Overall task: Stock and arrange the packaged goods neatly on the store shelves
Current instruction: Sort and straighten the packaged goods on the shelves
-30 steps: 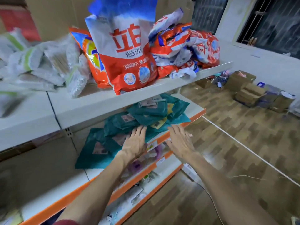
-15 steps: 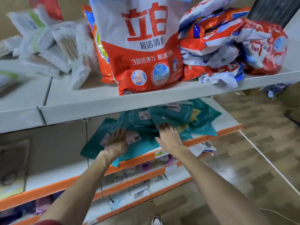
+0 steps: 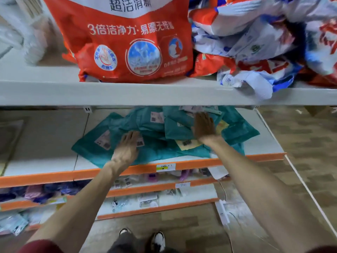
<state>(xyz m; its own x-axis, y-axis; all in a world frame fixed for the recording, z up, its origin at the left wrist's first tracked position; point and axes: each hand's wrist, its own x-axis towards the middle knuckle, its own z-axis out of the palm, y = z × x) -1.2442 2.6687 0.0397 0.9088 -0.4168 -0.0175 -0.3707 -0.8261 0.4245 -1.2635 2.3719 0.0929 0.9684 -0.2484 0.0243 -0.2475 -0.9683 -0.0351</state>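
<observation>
A loose pile of teal packets (image 3: 160,132) with white barcode labels lies on the second shelf (image 3: 264,143), which has an orange front edge. My left hand (image 3: 127,148) rests flat on the front left of the pile, fingers straight. My right hand (image 3: 204,126) presses flat on the pile's upper right part, reaching deep under the top shelf (image 3: 127,94). A large red and white detergent bag (image 3: 131,39) stands upright on the top shelf above my hands.
Crumpled red, white and blue bags (image 3: 264,42) are heaped on the top shelf at right, one hanging over the edge. Clear packets (image 3: 27,33) lie at top left. Lower shelves (image 3: 145,190) hold small packaged items. My shoes (image 3: 142,240) stand on the wood-pattern floor.
I have stepped closer and looked lower. Both hands slid further back onto the teal pile, the right one deepest under the top shelf.
</observation>
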